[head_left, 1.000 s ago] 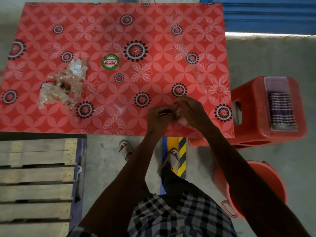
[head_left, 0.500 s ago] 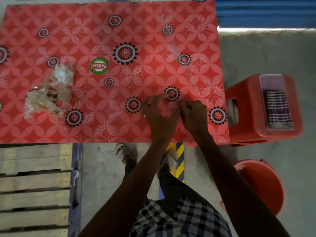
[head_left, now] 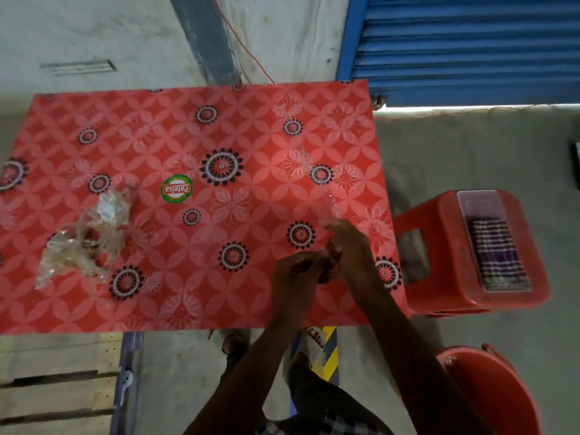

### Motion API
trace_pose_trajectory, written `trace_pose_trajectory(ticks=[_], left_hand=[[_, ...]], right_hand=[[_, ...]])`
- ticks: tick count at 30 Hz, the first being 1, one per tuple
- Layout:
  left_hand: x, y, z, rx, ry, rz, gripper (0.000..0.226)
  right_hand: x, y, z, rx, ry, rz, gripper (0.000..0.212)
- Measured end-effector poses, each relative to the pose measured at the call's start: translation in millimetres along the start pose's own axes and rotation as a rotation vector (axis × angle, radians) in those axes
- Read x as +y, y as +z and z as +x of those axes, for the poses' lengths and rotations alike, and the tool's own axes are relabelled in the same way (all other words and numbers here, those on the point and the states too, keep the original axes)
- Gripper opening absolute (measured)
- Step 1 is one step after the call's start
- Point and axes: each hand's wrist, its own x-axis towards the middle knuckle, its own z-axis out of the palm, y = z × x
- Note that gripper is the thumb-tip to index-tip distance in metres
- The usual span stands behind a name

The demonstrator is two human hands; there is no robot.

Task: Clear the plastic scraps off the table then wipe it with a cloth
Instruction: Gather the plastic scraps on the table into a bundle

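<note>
A red flower-patterned table (head_left: 194,296) fills the middle of the view. A heap of clear crumpled plastic scraps (head_left: 88,240) lies on its left side. My left hand (head_left: 298,274) and my right hand (head_left: 351,249) meet over the table's near right part, fingers curled together around a small clear plastic scrap (head_left: 329,222) that is blurred by motion. Another faint clear scrap (head_left: 334,205) lies just beyond my right fingers. A purple checked cloth (head_left: 497,255) sits in a clear box on the red stool.
The red plastic stool (head_left: 439,246) stands against the table's right edge. A red bucket (head_left: 489,390) is on the floor at the lower right. A wooden pallet (head_left: 56,387) is at the lower left, and a blue shutter (head_left: 470,45) behind.
My hands have stayed together and shifted slightly right along the near edge, closing again after the left fingers were spread. The view has tilted up, so the table sits lower in frame.
</note>
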Motion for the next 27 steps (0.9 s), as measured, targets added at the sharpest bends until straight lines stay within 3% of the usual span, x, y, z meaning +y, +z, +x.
trace_pose_trajectory(ticks=[2,6,13,19,22,24,27], left_hand=[[-2,2,10,-0.025,0.085,0.163,0.011],[-1,6,20,-0.162,0.061,0.236,0.019],[19,-2,52,-0.219,0.194,0.248,0.013],[30,-22,157,-0.177,0.24,0.523,0.049],[33,-25,220,-0.172,0.365,0.859,0.073],[35,-22,245,-0.261,0.407,1.045,0.084],[35,-16,258,-0.455,0.461,1.186,0.078]], right_hand=[[5,3,-6,-0.039,0.068,-0.041,0.037],[9,0,-8,0.031,0.222,0.227,0.039],[22,-15,31,0.42,-0.036,-0.21,0.025],[18,-11,75,0.282,-0.064,-0.943,0.037],[19,-10,86,0.295,-0.079,-1.013,0.027],[16,-12,92,0.319,-0.109,-0.986,0.018],[15,-11,101,0.341,-0.201,-0.876,0.021]])
